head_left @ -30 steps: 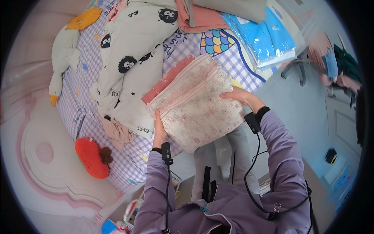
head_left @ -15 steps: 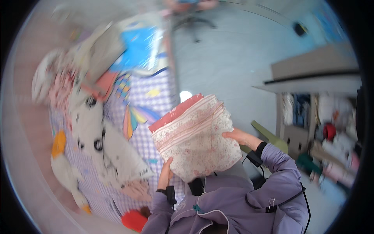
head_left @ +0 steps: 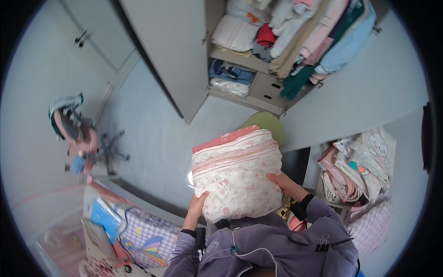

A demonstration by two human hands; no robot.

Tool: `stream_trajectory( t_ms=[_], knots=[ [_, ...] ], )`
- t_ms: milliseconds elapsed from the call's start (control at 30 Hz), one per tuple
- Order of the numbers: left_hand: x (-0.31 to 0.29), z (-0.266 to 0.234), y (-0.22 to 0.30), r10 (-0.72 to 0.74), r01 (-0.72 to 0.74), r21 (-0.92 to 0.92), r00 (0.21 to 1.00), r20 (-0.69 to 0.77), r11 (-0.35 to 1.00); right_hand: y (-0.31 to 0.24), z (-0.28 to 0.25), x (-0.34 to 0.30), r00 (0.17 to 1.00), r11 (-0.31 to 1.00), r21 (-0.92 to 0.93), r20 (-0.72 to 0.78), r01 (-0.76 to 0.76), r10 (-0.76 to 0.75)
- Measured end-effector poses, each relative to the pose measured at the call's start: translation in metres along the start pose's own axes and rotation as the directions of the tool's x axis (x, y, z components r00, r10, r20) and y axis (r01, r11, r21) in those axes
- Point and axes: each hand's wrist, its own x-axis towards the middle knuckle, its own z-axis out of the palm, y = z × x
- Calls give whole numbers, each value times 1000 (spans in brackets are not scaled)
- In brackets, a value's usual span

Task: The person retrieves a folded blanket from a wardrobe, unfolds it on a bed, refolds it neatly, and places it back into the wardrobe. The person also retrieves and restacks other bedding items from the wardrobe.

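Between my two hands is a folded floral bedding cloth (head_left: 240, 184), white with small pink flowers, pink stripes and a red patterned fold along its far edge. My left hand (head_left: 197, 206) grips its near left side, thumb on top and fingers underneath. At its right side, my right hand (head_left: 282, 181) holds on the same way, with the fingers mostly hidden below. The cloth is held up in front of my body, over the floor. A green rounded seat or stool (head_left: 265, 125) shows partly behind its far right corner.
An open wardrobe (head_left: 230, 56) ahead holds folded bedding and hanging clothes; its left door (head_left: 166, 51) and right door (head_left: 360, 97) stand out into the room. Piled fabrics (head_left: 344, 175) lie at right. A bed with a checked sheet (head_left: 145, 231) is lower left, a pink swivel chair (head_left: 85, 141) far left.
My view has swung right, from the bed toward the open wardrobe. The folded bedding has come round with me, still in both hands.
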Motion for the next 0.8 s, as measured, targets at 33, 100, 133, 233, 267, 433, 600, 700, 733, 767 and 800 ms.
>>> stream_trajectory(
  t_ms=[33, 100, 133, 233, 267, 433, 600, 700, 733, 767, 800],
  knots=[
    [11, 15, 20, -6, 4, 86, 999, 33, 996, -4, -7, -7, 999, 998, 54, -46, 32, -30],
    [30, 44, 57, 74, -91, 129, 989, 126, 987, -14, -16, -20, 983, 983, 119, -136, 138, -122],
    [40, 61, 76, 119, -147, 142, 974, 191, 979, -20, -18, -26, 965, 968, 133, -184, 212, -186],
    [63, 94, 140, 120, -206, 294, 951, 286, 933, -40, -10, -38, 936, 927, 207, -234, 313, -264],
    [67, 102, 161, 117, -228, 323, 937, 330, 919, -45, -6, -40, 927, 897, 259, -213, 357, -308],
    [86, 146, 239, 113, -366, 366, 823, 557, 856, -64, 27, -48, 743, 794, 186, -521, 579, -420],
    [103, 164, 278, 51, -391, 422, 781, 623, 818, -63, 54, -50, 702, 751, 222, -584, 621, -408],
    [119, 160, 283, 35, -412, 506, 800, 600, 758, -60, 64, -41, 682, 745, 229, -624, 626, -381],
    [124, 155, 284, 35, -439, 512, 783, 621, 739, -60, 68, -34, 705, 809, 219, -642, 546, -302],
    [128, 147, 285, 67, -457, 478, 771, 633, 750, -63, 74, -24, 720, 859, 172, -636, 482, -277],
    [132, 137, 289, 31, -416, 541, 812, 582, 731, -64, 81, -16, 737, 839, 128, -561, 528, -378]
  ],
)
